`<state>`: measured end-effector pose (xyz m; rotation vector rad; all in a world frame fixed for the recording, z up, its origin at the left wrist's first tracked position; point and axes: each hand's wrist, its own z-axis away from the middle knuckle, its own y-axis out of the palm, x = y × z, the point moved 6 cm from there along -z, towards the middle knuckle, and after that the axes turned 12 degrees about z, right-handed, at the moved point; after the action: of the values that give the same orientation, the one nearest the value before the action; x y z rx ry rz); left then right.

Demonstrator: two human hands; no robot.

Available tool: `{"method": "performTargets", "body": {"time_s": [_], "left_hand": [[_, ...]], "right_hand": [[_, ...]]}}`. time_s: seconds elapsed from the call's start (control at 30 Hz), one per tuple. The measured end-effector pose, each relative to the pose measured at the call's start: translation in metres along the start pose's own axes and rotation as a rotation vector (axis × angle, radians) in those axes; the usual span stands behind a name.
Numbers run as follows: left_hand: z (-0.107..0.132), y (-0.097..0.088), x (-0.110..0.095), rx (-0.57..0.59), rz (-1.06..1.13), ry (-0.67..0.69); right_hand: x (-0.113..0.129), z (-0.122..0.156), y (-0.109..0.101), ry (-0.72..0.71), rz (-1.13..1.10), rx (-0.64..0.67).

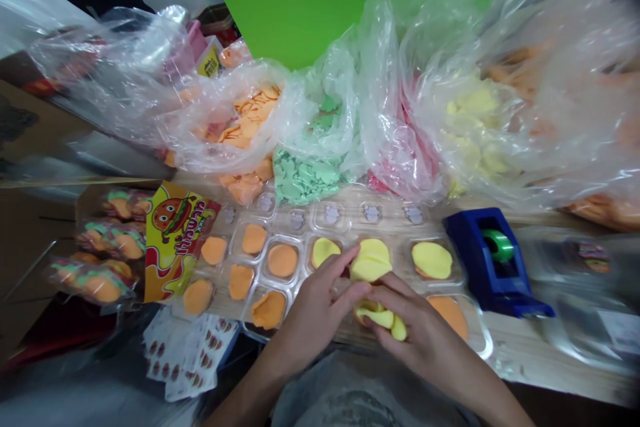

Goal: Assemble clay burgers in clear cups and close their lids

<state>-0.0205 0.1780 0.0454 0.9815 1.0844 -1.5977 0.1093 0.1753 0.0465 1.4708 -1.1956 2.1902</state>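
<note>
My left hand (313,303) and my right hand (425,337) meet above a clear plastic blister tray (477,340) on the wooden desk (555,357). The fingers (395,293) of my right hand close narrowly on a soft, folded yellow piece (383,319), while the fingertips (353,255) of my left hand lie at the edge of a yellow disc (370,260), though I cannot tell whether they grip it. The yellow piece sits between my hands, just over the tray. Risk: squeezing so thin and pliable a piece too hard could crease or tear it. Risk: my wrists, low over the tray, could nudge the orange discs (283,260) out of their compartments. Risk: the loosely slumped plastic bags (320,127) of green, orange and yellow pieces, crowding the far edge of the tray, could spill if knocked (the blue tape dispenser (487,260) is another obstacle beyond my right hand). Pose: both forearms enter from the bottom of the view and converge, with my palms turned down and my fingers angled inward toward each other.
</note>
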Motion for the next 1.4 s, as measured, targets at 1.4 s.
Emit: {"method": "performTargets", "body": {"time_s": [1.4], "left_hand": [[0.024,0.016,-0.012,0.043,-0.496,0.525]], "right_hand": [[-0.031,-0.002,0.017,0.384,-1.227,-0.147]]}}
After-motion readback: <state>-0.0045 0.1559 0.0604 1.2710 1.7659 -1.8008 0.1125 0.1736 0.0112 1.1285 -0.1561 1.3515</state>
